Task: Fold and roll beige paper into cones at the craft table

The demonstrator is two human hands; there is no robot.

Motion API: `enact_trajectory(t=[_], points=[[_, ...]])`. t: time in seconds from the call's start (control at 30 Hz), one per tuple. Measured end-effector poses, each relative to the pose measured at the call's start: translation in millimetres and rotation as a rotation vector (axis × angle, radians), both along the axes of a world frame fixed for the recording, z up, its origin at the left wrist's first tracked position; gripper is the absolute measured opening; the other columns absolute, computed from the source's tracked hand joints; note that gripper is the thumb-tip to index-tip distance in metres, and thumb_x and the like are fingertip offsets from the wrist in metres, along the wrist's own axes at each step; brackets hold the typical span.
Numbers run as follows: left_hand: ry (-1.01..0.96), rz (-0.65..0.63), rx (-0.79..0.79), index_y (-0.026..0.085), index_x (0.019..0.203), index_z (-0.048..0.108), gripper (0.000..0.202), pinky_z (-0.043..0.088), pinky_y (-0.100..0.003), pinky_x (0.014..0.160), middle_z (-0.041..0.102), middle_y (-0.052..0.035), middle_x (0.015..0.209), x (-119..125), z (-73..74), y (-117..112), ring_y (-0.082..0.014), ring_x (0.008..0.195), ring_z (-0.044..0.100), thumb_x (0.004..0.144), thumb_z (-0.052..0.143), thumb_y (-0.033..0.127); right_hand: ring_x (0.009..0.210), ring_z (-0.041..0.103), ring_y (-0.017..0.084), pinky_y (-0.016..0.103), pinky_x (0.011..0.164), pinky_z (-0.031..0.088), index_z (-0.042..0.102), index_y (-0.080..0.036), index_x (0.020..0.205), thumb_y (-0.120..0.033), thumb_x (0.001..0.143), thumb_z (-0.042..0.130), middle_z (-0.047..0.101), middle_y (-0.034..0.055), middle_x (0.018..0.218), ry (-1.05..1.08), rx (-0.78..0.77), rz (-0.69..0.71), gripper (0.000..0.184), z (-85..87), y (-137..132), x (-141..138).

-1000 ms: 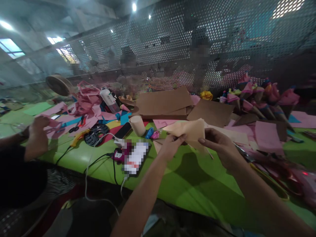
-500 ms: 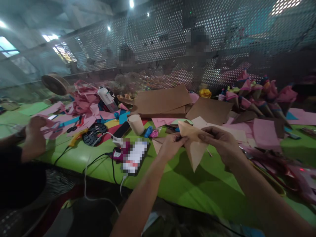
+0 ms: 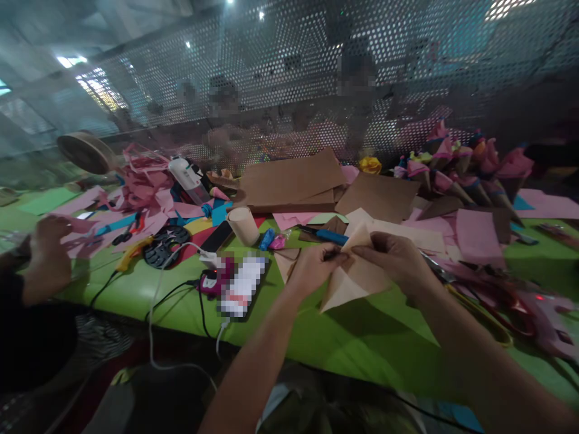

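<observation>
— Above the green desk [image 3: 362, 343], where is the peach paper [image 3: 357, 278]?
— Held clear of it, point hanging down, because both hands pinch its upper edge: left hand [image 3: 314, 265] closed on the left corner, right hand [image 3: 398, 265] closed on the right.

One held tan paper [image 3: 353, 280], one beige cup [image 3: 243, 224]
</observation>
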State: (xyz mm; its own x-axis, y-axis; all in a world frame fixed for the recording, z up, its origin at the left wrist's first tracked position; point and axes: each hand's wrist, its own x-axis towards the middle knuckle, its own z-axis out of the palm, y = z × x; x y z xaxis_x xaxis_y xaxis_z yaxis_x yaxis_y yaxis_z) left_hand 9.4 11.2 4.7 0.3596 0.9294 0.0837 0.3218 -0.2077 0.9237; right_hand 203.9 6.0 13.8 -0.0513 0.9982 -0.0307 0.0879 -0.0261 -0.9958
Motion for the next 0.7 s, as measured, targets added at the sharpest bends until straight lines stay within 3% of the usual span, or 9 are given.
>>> enact_trajectory(t=[0.17, 0.3, 0.5, 0.7], points=[[0.041, -0.029, 0.010, 0.017, 0.087, 0.074, 0.029, 0.043, -0.028, 0.071, 0.073, -0.0025, 0.083, 1.4, 2.6, -1.1, -0.0209, 0.083, 0.063, 0.088, 0.059, 0.041, 0.061, 0.061, 0.018, 0.028, 0.051, 0.048, 0.073, -0.022, 0.074, -0.053, 0.058, 0.092, 0.070, 0.0013, 0.069, 0.072, 0.008, 0.036, 0.039, 0.7, -0.2, -2.1], [0.031, -0.085, -0.005, 0.017, 0.085, 0.073, 0.021, 0.044, -0.028, 0.074, 0.075, -0.0031, 0.088, 2.8, 7.3, -4.4, -0.0222, 0.088, 0.065, 0.086, 0.058, 0.031, 0.061, 0.058, 0.017, 0.027, 0.052, 0.045, 0.071, -0.022, 0.069, -0.055, 0.057, 0.091, 0.069, 0.0010, 0.068, 0.095, 0.017, -0.007, 0.040, 2.9, 0.6, -4.2], [0.054, -0.109, -0.029, 0.017, 0.086, 0.074, 0.019, 0.045, -0.029, 0.075, 0.076, -0.0032, 0.088, 2.8, 7.0, -4.5, -0.0226, 0.088, 0.066, 0.085, 0.059, 0.028, 0.054, 0.042, 0.012, 0.025, 0.050, 0.033, 0.051, -0.023, 0.053, -0.056, 0.057, 0.090, 0.047, -0.0042, 0.056, 0.131, 0.122, -0.093, 0.051, 6.0, 1.0, -4.4], [0.000, -0.128, -0.072, 0.017, 0.088, 0.074, 0.022, 0.047, -0.030, 0.078, 0.075, -0.0052, 0.092, 2.6, 1.2, -1.9, -0.0238, 0.090, 0.065, 0.086, 0.060, 0.034, 0.056, 0.046, 0.014, 0.028, 0.052, 0.035, 0.059, -0.025, 0.059, -0.052, 0.064, 0.086, 0.051, -0.0028, 0.059, 0.162, 0.094, -0.119, 0.039, 6.6, -2.5, -6.5]])
